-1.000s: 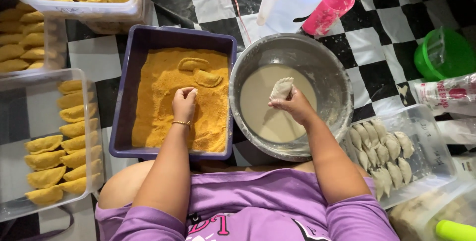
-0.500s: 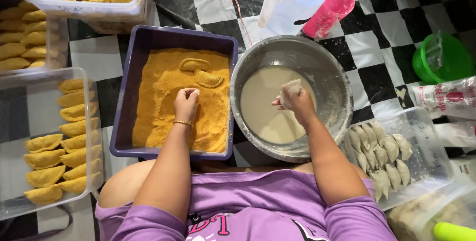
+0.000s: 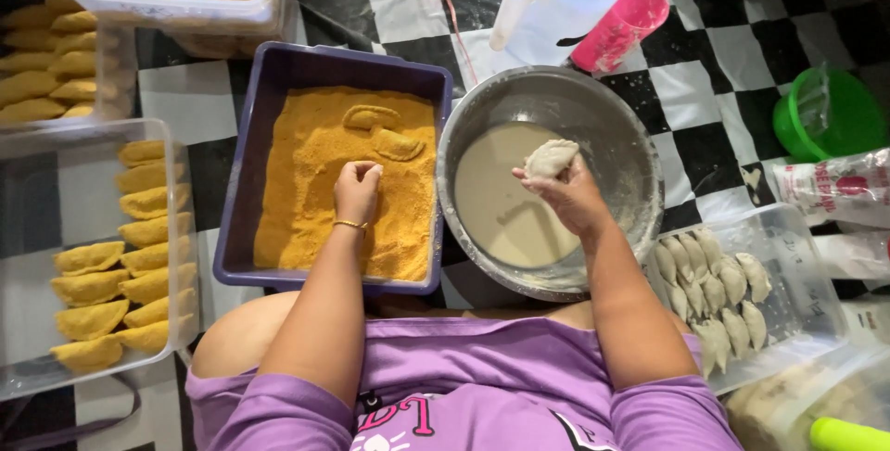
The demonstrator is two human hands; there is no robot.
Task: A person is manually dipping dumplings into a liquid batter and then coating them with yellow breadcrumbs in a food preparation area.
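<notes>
Breadcrumbs filled the purple tray (image 3: 243, 228), where two coated pastries (image 3: 382, 131) lay near its far edge. The left hand (image 3: 356, 190) rested curled in the crumbs, grasping nothing visible. Right hand (image 3: 567, 193) fingers gripped a raw pastry (image 3: 551, 158) over the batter bowl (image 3: 630, 145). Raw pastries (image 3: 714, 289) remained uncoated; finished ones (image 3: 102, 284) filled clear trays. A white-and-red package (image 3: 834, 187) lay at right.

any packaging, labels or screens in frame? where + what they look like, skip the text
Printed plastic bag: right edge, beside the green tub; clear and white with red print, lying on its side.
Clear bag: bottom right corner, pale contents, no label readable.
Clear lidless container: right of the right hand, faint embossed marks on its wall.
No signs or screens.
</notes>
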